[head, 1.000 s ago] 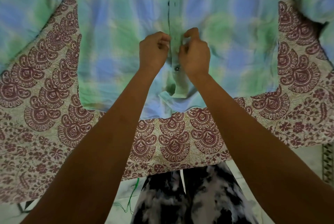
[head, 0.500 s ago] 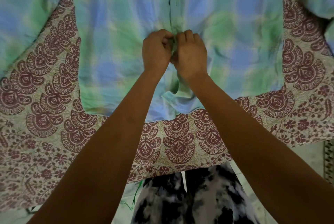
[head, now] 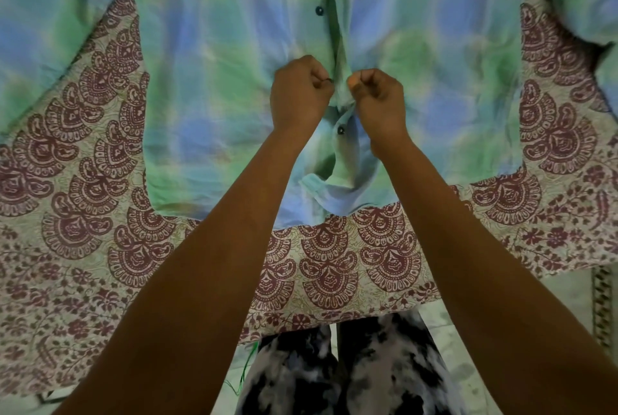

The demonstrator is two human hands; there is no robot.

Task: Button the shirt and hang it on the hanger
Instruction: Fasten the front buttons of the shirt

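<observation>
Shirt (head: 200,80) lies flat on a printed cloth (head: 100,230), front up. My left hand (head: 301,96) and right hand (head: 378,100) both have fingers curled, pinching the shirt's front edges between the upper button (head: 319,10) and the lower button (head: 340,130). To do it well, I hold the hole edge taut, tip the button through edge-first, no yanking. No hanger in view.

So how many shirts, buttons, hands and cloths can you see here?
Shirt: 1
Buttons in plain sight: 2, upper button and lower button
Hands: 2, left hand and right hand
Patterned cloth: 1
Total: 6
</observation>
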